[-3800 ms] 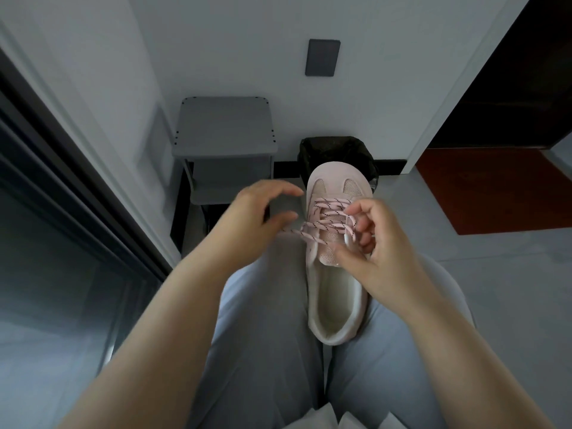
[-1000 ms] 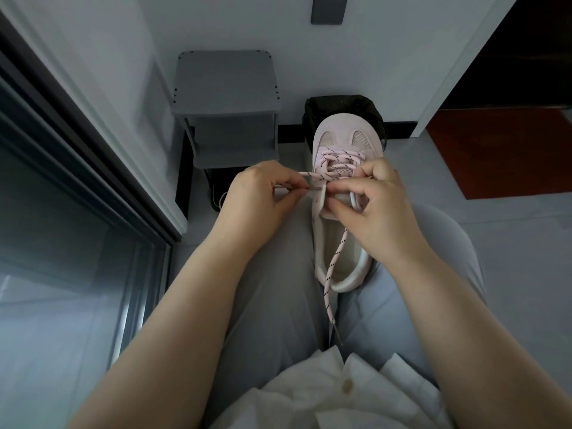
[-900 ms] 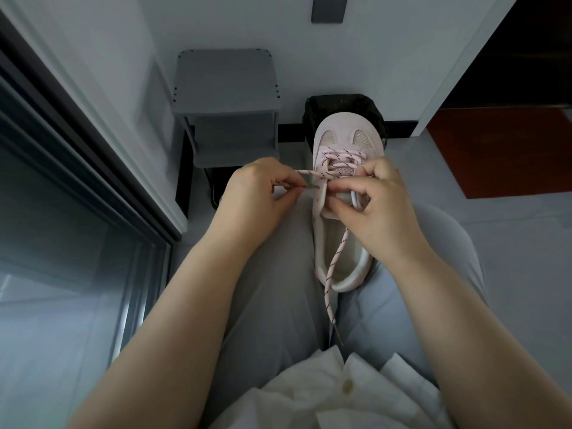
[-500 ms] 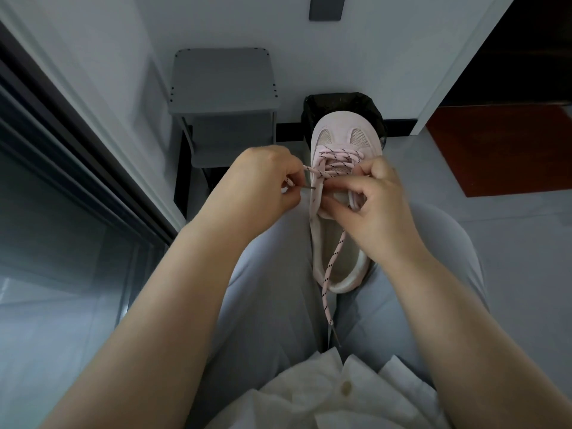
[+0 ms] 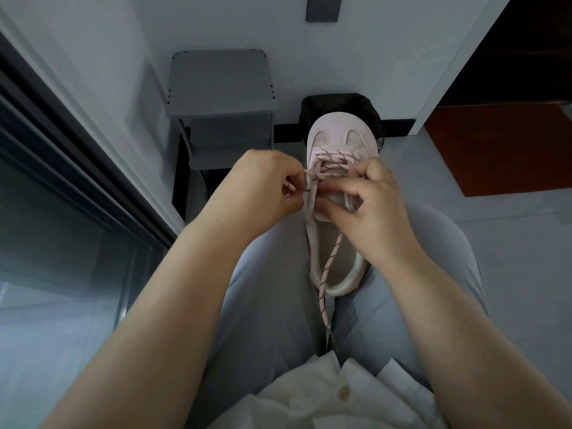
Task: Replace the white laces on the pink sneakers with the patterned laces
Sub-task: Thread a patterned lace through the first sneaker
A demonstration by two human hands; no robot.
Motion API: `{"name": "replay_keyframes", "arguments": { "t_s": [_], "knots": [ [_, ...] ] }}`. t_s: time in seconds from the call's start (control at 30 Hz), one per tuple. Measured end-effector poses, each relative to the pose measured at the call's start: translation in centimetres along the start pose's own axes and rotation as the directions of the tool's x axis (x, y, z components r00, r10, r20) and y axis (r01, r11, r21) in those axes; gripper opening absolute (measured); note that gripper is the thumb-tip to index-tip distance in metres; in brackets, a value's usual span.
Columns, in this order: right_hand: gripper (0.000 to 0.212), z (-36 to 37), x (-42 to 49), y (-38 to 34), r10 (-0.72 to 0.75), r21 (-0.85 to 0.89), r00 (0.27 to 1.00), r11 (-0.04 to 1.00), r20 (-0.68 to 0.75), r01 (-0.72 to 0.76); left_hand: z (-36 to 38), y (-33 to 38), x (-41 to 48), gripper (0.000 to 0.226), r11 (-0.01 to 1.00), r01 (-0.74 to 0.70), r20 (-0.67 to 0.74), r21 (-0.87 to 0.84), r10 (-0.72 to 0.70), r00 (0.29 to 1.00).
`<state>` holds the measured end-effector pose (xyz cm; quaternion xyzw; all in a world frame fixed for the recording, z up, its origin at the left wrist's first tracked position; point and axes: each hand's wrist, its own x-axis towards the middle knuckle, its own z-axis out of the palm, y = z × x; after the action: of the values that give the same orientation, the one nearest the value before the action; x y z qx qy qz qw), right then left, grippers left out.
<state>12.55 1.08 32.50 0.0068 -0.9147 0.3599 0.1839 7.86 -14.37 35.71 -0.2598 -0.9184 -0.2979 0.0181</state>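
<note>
Pink low-top sneaker with mesh toe panels (image 5: 340,140) lies on a seated person's lap, seen from above by a head-worn camera. It sits in the gap between the two thighs in pale grey-blue trousers (image 5: 272,289), with the toe pointing away from the person and the open heel towards them.

A pink lace flecked with dark dashes (image 5: 329,264) crosses the upper rows of eyelets. The left hand (image 5: 263,187) is just beside the left edge of the sneaker. Its grip is closed on one end of the lace, thumb and forefinger pinching it close to the dark tip, which points at the eyelets.

The right hand (image 5: 377,205) rests on the right side of the sneaker. Its grip is clamped on the tongue and eyelet flap, thumb below and fingers curled over. The other lace end runs out from under this hand, across the shoe opening, over the heel rim and down between the thighs.

A white buttoned shirt hem (image 5: 325,394) fills the near edge of the lap. On the floor beyond the knees stand a grey plastic stepped stool (image 5: 221,82) and a black-lined waste bin (image 5: 340,103), both against a white wall. A dark red floor mat (image 5: 501,147) lies to the right.
</note>
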Motion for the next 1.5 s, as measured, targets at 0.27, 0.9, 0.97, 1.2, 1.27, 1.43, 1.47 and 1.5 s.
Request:
{"name": "replay_keyframes", "arguments": {
  "t_s": [0.27,0.9,0.97,1.2,1.27,1.43,1.47,1.5],
  "knots": [
    [0.013,-0.1,0.5,0.3,0.038,-0.002,0.999,0.999,0.007,-0.038,1.8,-0.1,-0.2,0.014,0.985,-0.03,-0.06,-0.168,0.02,0.998],
    [0.02,-10.3,1.1,2.2,0.471,0.973,0.858,0.195,-0.205,0.125,3.3,0.4,-1.1,0.07,0.974,0.043,-0.262,-0.222,-0.102,0.96],
    [0.019,-10.9,1.2,2.5,0.466,0.965,0.853,0.217,-0.235,0.148,3.3,0.7,-1.2,0.056,0.979,-0.025,-0.266,-0.201,-0.031,0.963],
    [0.017,-9.2,1.8,2.0,0.341,0.796,0.895,0.605,-0.287,0.024,3.1,-0.1,-1.2,0.037,0.922,-0.368,0.027,-0.123,0.374,0.927],
    [0.013,-8.4,1.6,2.0,0.312,0.749,0.915,0.662,-0.256,-0.017,3.3,-0.3,-1.2,0.039,0.916,-0.394,0.028,-0.072,0.397,0.918],
    [0.01,-7.2,1.1,1.8,0.281,0.71,0.942,0.7,-0.184,-0.07,4.0,0.0,-1.0,0.012,0.915,-0.396,-0.003,-0.077,0.397,0.918],
    [0.011,-7.2,0.9,1.6,0.245,0.655,0.953,0.752,-0.177,-0.072,3.7,0.0,-0.9,0.009,0.92,-0.353,-0.051,-0.169,0.35,0.935],
    [0.013,-7.2,0.8,1.5,0.197,0.59,0.966,0.805,-0.167,-0.062,3.4,-0.2,-0.7,0.008,0.91,-0.292,-0.09,-0.296,0.278,0.956]
  ]
}}
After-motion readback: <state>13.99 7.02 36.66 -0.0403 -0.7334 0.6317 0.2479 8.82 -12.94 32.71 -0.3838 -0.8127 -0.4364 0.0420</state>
